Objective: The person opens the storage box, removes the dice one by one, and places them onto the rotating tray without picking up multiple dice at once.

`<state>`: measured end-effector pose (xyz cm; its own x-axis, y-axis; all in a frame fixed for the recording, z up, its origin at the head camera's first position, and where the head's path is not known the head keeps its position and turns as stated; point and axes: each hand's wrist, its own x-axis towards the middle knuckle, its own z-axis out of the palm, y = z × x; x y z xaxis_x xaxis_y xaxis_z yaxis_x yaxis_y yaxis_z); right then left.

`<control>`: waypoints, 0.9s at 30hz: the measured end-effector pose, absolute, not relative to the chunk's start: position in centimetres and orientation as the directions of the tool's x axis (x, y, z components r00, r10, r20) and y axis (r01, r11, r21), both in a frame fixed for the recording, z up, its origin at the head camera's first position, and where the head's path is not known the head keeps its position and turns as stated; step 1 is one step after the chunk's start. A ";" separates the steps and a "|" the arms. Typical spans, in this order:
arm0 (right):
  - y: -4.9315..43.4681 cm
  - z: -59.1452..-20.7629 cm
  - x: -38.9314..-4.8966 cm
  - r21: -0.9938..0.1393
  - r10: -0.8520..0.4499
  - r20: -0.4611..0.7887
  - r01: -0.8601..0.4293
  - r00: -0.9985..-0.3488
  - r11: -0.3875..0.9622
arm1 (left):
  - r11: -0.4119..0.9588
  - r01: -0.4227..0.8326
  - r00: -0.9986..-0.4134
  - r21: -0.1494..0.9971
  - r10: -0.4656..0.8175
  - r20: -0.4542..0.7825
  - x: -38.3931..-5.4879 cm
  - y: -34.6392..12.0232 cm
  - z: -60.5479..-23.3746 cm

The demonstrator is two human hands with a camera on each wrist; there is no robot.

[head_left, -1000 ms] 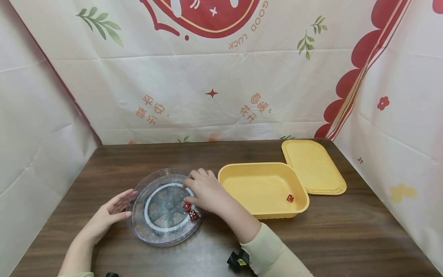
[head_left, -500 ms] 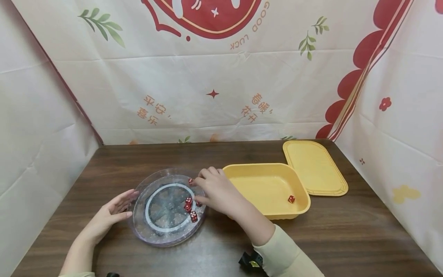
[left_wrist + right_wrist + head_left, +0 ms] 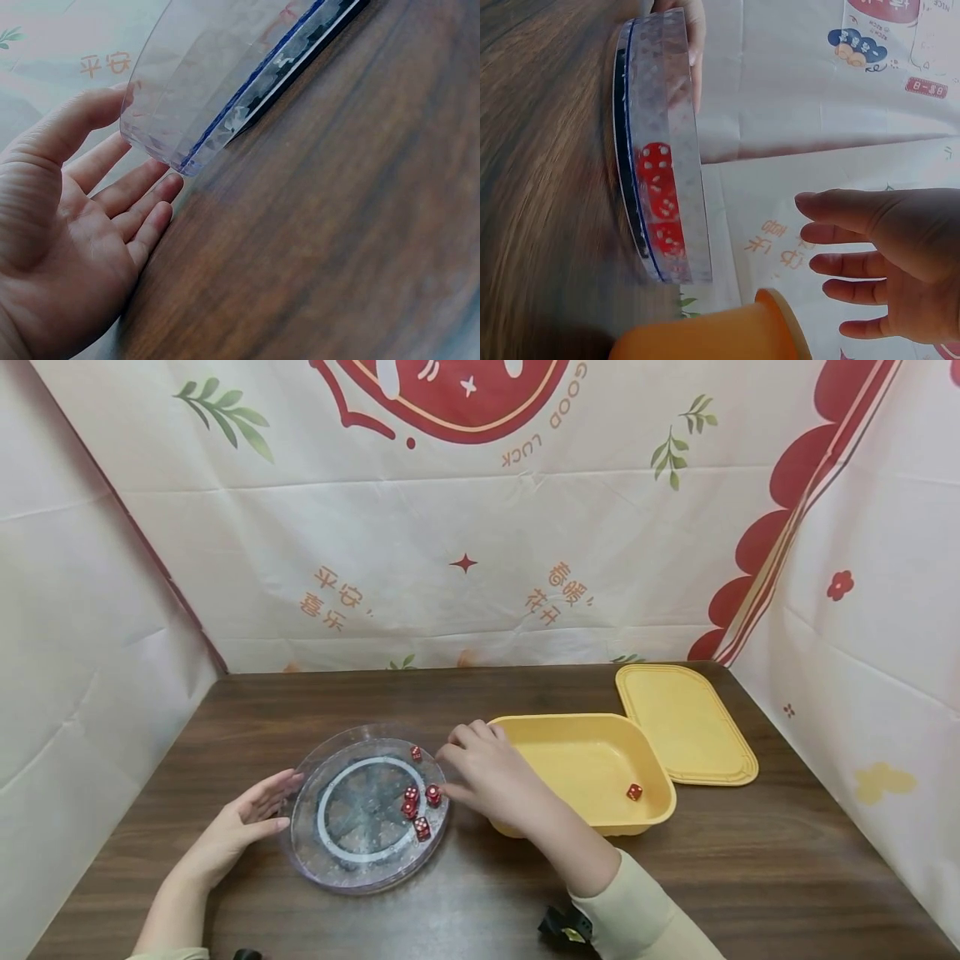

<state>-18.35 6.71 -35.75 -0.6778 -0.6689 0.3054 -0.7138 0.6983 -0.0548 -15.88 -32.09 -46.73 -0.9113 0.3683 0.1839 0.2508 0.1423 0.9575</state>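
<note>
A round, clear plastic tray point(image 3: 360, 888) with a pale ring on its floor lies on the table at left of centre. Several red dice point(image 3: 422, 828) sit along its right side, and one die point(image 3: 416, 752) lies apart near the back. My left hand point(image 3: 232, 827) rests its straight, spread fingers against the tray's left side; the left wrist view shows the thumb point(image 3: 90, 120) at the clear wall. Just off the tray's right rim hovers my right hand point(image 3: 491, 777). In the right wrist view its fingers point(image 3: 847, 264) are extended and hold nothing.
Right of the tray stands a yellow box point(image 3: 555, 768) with one red die point(image 3: 634, 792) inside. Its flat yellow lid point(image 3: 686, 727) lies behind it at the right. A black device point(image 3: 562, 925) is at the right wrist. Printed cloth point(image 3: 405, 527) surrounds the table.
My right hand has drawn back rightward from inside the tray to beyond its rim. More red dice now show in the tray where the hand was. The left hand stays put.
</note>
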 end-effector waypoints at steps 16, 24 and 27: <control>10.4 -36.5 -18.4 -0.031 -0.639 0.314 -0.681 -0.702 0.732 | 0.138 0.244 -0.914 0.960 0.365 0.179 -15.9 -32.0 -46.8; 12.2 -36.9 -18.4 -0.011 -0.637 0.355 -0.685 -0.684 0.729 | 0.135 0.241 -0.914 0.961 0.366 0.177 -15.8 -32.0 -46.7; 12.9 -37.1 -18.3 -0.013 -0.631 0.361 -0.681 -0.686 0.733 | 0.131 0.245 -0.913 0.961 0.364 0.183 -15.8 -32.1 -46.7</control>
